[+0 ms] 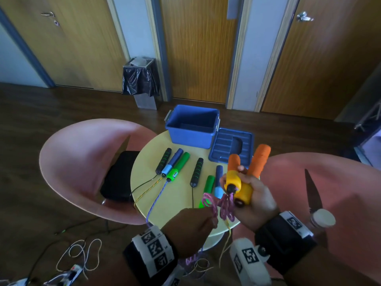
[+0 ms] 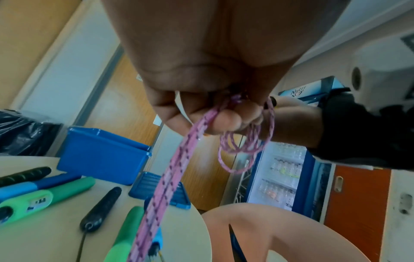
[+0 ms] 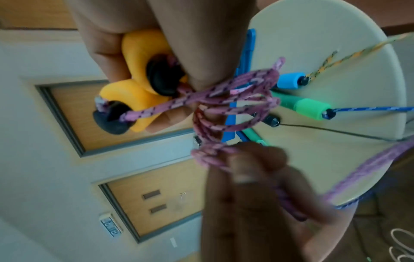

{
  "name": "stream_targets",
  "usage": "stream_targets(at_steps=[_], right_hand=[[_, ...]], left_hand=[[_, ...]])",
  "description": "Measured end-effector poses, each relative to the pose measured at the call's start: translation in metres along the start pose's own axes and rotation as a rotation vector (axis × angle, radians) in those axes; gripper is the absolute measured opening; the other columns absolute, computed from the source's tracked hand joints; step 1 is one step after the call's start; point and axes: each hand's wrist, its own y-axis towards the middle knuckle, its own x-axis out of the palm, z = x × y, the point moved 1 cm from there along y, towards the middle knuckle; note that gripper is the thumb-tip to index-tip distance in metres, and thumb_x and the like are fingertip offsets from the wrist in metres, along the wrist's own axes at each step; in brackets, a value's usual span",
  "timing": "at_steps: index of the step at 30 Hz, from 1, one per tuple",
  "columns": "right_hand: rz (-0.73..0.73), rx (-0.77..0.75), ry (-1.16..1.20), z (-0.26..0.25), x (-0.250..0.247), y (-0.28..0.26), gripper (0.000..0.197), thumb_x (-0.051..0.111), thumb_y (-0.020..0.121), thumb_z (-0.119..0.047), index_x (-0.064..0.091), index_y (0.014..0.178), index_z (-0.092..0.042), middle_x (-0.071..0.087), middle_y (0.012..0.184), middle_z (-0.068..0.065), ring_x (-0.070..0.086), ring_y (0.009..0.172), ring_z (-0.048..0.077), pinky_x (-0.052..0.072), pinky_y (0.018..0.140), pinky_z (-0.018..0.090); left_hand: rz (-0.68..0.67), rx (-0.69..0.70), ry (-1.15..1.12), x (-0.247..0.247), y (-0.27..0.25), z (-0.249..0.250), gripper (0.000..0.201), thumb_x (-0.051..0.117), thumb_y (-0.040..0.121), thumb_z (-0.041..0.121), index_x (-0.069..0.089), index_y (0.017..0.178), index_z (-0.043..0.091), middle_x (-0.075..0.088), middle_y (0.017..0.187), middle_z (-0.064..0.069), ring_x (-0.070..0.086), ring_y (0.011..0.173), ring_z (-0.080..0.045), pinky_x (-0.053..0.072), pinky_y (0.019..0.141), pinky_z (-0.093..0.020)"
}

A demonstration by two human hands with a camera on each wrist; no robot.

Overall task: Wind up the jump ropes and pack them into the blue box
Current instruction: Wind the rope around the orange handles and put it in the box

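The left hand (image 1: 190,227) is closed in a fist over the pink rope (image 1: 214,205), its fingers (image 2: 226,122) curled tight on a doubled strand that trails down past the tabletop (image 1: 177,195) edge toward the floor; the right hand (image 1: 252,200) is wrapped round two orange handles (image 1: 243,178), held side by side above the near rim, with several pink loops hanging from their black end caps; six handles are counted lying on the tabletop, in a left group of three (black (image 1: 163,161), blue (image 1: 172,162), green (image 1: 178,166)) and a right group of three (black (image 1: 196,172), green (image 1: 208,185), blue (image 1: 219,180)); their cords run off the near edge; the box (image 1: 192,126) stands open at the far edge, with its lid (image 1: 232,146) laid flat just to its right; bare tabletop is left between the two handle groups.
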Motion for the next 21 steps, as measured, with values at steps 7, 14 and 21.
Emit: stream_targets(at_steps=[7, 14, 21], right_hand=[[-0.116, -0.026, -0.239, 0.003, 0.003, 0.0, 0.029, 0.065, 0.067, 0.013, 0.057, 0.087, -0.007, 0.061, 0.072, 0.024, 0.068, 0.058, 0.039, 0.054, 0.044, 0.034], [-0.142, -0.076, -0.33, -0.005, -0.006, -0.001, 0.053, 0.094, 0.042, -0.009, 0.065, 0.087, -0.01, 0.064, 0.076, 0.027, 0.069, 0.06, 0.038, 0.054, 0.047, 0.035], [-0.014, -0.359, -0.332, -0.096, -0.013, -0.006, 0.033, 0.06, 0.077, -0.005, 0.058, 0.104, -0.024, 0.062, 0.09, 0.014, 0.068, 0.07, 0.03, 0.051, 0.062, 0.034]], left_hand=[[0.113, -0.146, -0.278, -0.006, 0.0, -0.013, 0.031, 0.041, 0.1, 0.046, 0.059, 0.086, 0.026, 0.059, 0.075, 0.008, 0.053, 0.069, 0.0, 0.042, 0.07, -0.027], [0.285, -0.261, -0.33, -0.019, 0.007, -0.033, 0.033, 0.057, 0.095, 0.036, 0.046, 0.067, 0.021, 0.041, 0.053, 0.009, 0.035, 0.051, -0.006, 0.029, 0.05, -0.02], [-0.068, -0.469, -0.099, 0.013, -0.015, -0.104, 0.034, 0.053, 0.091, 0.045, 0.052, 0.069, 0.019, 0.06, 0.064, 0.003, 0.055, 0.059, -0.014, 0.045, 0.061, -0.029]])
